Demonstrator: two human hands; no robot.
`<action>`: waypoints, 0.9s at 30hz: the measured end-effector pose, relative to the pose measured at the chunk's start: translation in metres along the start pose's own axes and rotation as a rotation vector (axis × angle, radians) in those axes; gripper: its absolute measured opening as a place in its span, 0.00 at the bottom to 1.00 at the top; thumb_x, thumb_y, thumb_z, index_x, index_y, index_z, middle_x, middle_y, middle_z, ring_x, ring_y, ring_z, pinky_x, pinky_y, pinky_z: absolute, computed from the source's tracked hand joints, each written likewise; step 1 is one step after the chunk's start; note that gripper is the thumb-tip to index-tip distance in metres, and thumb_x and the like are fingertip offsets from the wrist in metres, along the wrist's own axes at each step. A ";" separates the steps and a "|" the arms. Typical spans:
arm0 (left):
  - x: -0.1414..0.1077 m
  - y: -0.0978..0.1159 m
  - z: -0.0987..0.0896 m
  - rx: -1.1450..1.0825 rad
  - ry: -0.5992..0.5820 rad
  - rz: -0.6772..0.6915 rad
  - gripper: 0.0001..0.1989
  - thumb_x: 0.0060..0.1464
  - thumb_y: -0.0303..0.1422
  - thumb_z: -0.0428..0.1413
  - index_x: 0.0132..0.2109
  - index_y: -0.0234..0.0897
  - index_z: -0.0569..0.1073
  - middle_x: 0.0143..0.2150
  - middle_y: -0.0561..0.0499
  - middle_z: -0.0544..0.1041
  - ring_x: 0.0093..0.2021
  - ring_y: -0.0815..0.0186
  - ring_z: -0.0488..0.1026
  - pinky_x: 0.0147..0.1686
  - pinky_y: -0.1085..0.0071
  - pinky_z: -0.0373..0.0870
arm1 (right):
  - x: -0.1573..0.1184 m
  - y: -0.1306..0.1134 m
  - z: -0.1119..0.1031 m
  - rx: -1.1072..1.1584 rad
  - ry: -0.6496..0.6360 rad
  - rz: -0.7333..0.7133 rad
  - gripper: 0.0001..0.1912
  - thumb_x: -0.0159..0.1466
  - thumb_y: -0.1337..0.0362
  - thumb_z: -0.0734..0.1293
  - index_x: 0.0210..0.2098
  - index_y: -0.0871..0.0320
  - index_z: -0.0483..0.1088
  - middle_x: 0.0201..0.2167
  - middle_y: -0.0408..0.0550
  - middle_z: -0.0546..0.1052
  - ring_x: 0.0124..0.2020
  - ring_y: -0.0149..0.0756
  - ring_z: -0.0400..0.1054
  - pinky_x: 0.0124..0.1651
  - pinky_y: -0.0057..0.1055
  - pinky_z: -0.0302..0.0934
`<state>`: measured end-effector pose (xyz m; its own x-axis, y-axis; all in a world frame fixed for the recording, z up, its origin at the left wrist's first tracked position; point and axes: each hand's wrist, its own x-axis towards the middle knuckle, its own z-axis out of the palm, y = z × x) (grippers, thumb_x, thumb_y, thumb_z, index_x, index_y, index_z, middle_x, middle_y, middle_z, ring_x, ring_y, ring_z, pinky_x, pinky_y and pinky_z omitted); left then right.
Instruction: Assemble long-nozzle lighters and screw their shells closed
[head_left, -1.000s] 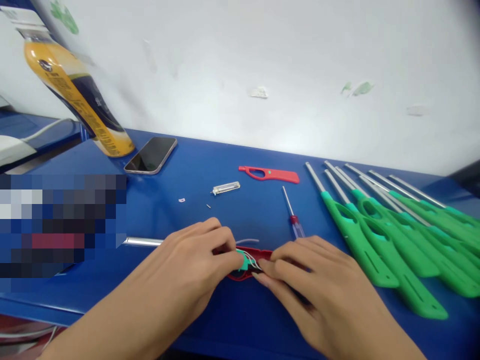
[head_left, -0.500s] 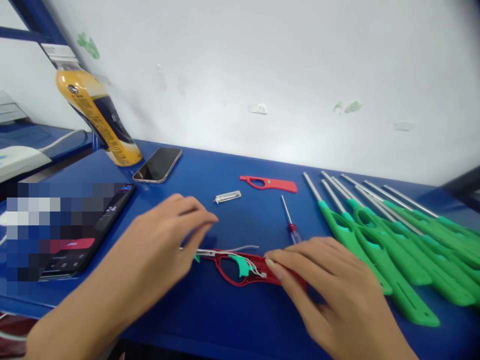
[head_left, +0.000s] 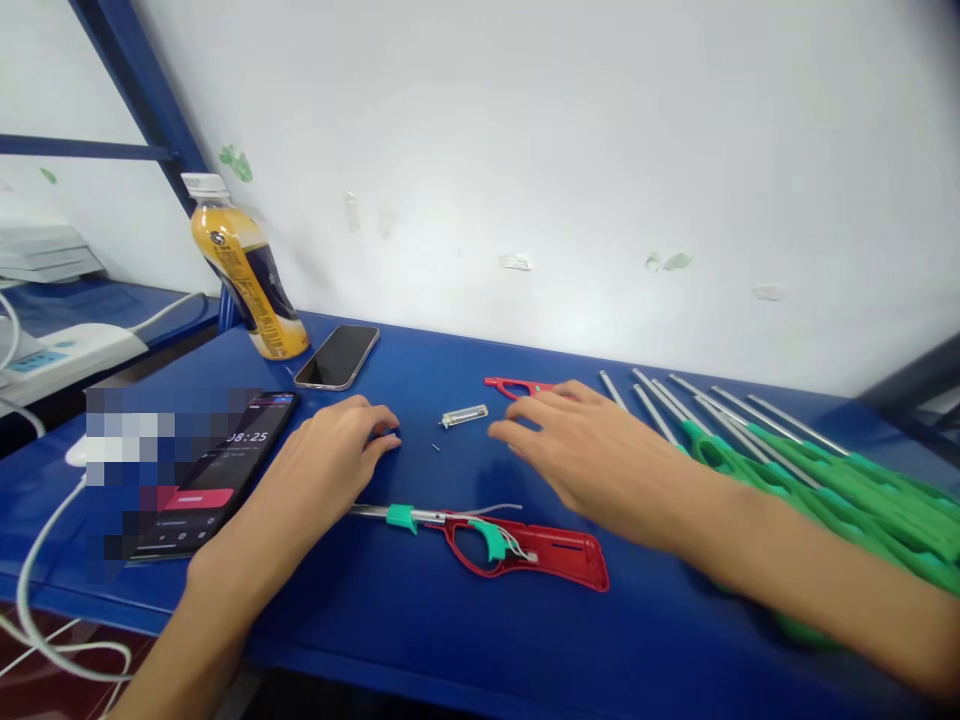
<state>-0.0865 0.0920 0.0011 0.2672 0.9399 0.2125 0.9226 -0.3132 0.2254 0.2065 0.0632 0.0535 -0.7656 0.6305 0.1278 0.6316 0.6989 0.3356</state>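
Observation:
My left hand (head_left: 337, 450) hovers or rests left of a tiny screw (head_left: 436, 447), thumb and fingers slightly apart, with nothing visible between them. My right hand (head_left: 559, 440) reaches over the table, fingers extended and parted, just right of a small clear lighter fuel tank (head_left: 465, 415). It partly covers a red lighter shell half (head_left: 514, 386). In front of both hands lies an opened red lighter casing (head_left: 581, 560), untouched. Inside it sit a teal trigger (head_left: 496, 541) and white wires; a metal tube with a teal collar (head_left: 401, 517) extends left.
Several green lighters (head_left: 847, 480) with metal tubes lie at the right, partly behind my right arm. A yellow drink bottle (head_left: 247, 280), a phone (head_left: 337, 357) and a larger phone (head_left: 247, 460) with a white cable (head_left: 34, 560) occupy the left. A white wall (head_left: 480, 150) stands behind.
My right hand has let go of the red casing and moved up, towards the clear fuel tank. My left hand has moved back from the tube. The screwdriver is now hidden; the camera view has shifted.

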 end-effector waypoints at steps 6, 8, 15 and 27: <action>0.004 0.000 0.002 0.013 -0.042 -0.003 0.10 0.66 0.33 0.54 0.40 0.40 0.80 0.42 0.47 0.82 0.41 0.57 0.80 0.44 0.63 0.71 | 0.065 0.016 0.029 -0.035 -0.099 -0.050 0.19 0.73 0.55 0.71 0.59 0.58 0.73 0.55 0.51 0.78 0.49 0.42 0.77 0.51 0.46 0.75; 0.003 0.000 0.002 0.018 -0.055 0.013 0.10 0.68 0.32 0.53 0.41 0.38 0.79 0.41 0.48 0.81 0.41 0.59 0.79 0.44 0.63 0.71 | 0.073 0.012 0.034 -0.037 -0.111 -0.078 0.20 0.73 0.55 0.71 0.60 0.57 0.73 0.57 0.53 0.78 0.52 0.43 0.77 0.53 0.47 0.75; 0.001 0.003 0.005 0.043 -0.029 0.056 0.11 0.68 0.30 0.49 0.39 0.39 0.75 0.39 0.46 0.77 0.37 0.59 0.77 0.36 0.66 0.67 | 0.057 -0.003 0.019 -0.057 -0.079 -0.087 0.16 0.73 0.57 0.71 0.57 0.58 0.74 0.53 0.51 0.79 0.48 0.40 0.77 0.50 0.43 0.75; -0.004 0.024 -0.005 -0.247 0.064 0.113 0.10 0.68 0.34 0.52 0.43 0.40 0.78 0.36 0.50 0.81 0.33 0.62 0.75 0.36 0.66 0.67 | -0.062 -0.045 -0.016 0.313 0.353 0.346 0.09 0.80 0.58 0.61 0.52 0.51 0.72 0.40 0.42 0.83 0.34 0.33 0.81 0.32 0.28 0.74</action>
<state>-0.0665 0.0802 0.0103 0.3390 0.8891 0.3074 0.7900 -0.4465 0.4201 0.2234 -0.0130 0.0451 -0.4691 0.7265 0.5021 0.8170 0.5729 -0.0655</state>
